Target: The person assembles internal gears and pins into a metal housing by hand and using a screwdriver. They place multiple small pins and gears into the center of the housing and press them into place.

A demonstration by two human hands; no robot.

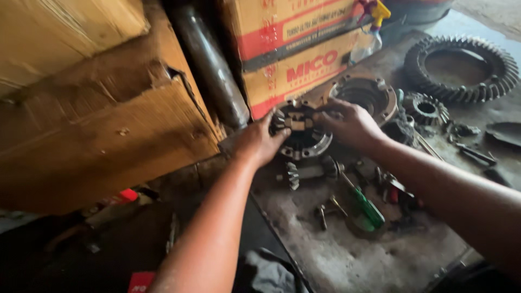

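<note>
Both hands clamp the round differential case (302, 130): left hand (259, 142) at nine o'clock, right hand (350, 123) at three, equally near.

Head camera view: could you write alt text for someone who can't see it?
Two bare hands, left hand and right hand, hold a round metal gear housing on a grimy workbench. A large ring gear, a green-handled screwdriver and cardboard boxes surround it.
</note>
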